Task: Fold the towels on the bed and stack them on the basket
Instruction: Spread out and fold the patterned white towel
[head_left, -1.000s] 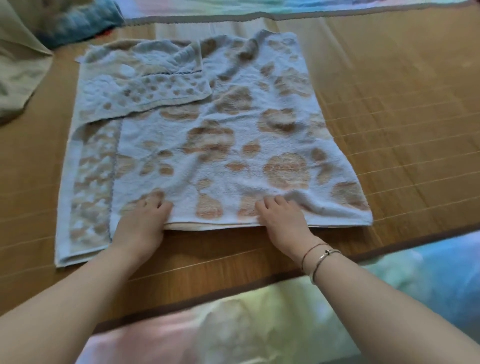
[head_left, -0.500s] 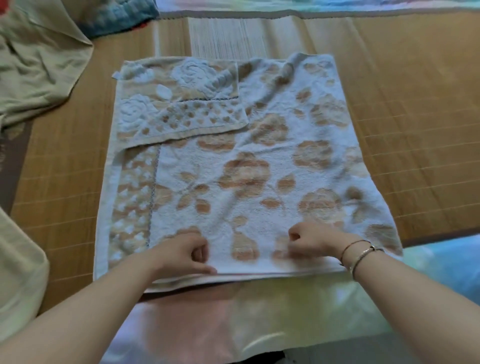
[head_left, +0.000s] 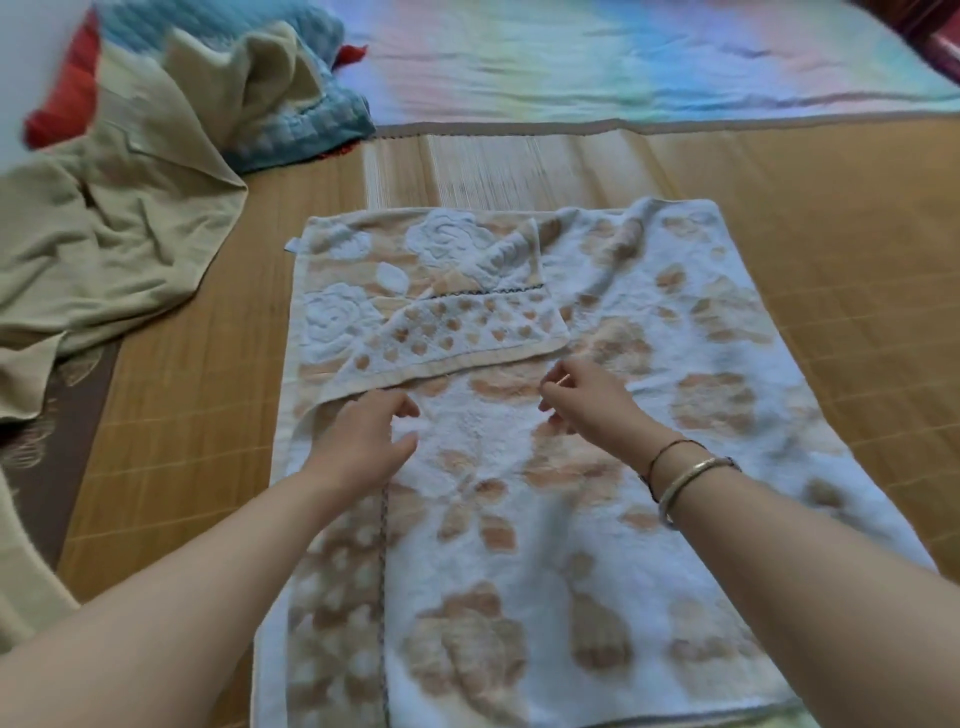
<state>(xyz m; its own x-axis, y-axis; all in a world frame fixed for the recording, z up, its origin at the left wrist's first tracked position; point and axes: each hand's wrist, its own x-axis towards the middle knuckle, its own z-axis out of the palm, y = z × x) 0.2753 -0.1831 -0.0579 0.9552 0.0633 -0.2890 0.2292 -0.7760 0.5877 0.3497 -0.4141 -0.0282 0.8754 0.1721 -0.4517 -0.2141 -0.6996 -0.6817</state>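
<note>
A white towel (head_left: 613, 519) with orange flower prints lies spread flat on the bamboo mat. Its far left corner is turned over as a flap (head_left: 457, 332) showing hearts and raised roses. My left hand (head_left: 363, 441) hovers just below the flap's near edge, fingers relaxed and spread, with nothing in it. Beside the flap's near right corner is my right hand (head_left: 587, 400), bracelets on the wrist and fingers loosely curled, holding nothing that I can see. No basket is in view.
A crumpled beige cloth (head_left: 114, 228) lies at the left on the bamboo mat (head_left: 831, 260). A blue quilted pillow (head_left: 306, 119) sits at the back left. A pastel rainbow sheet (head_left: 623, 57) covers the bed beyond the mat.
Both hands left the towel's near edge and moved forward to the folded flap in the middle. The view shifted closer and further over the towel.
</note>
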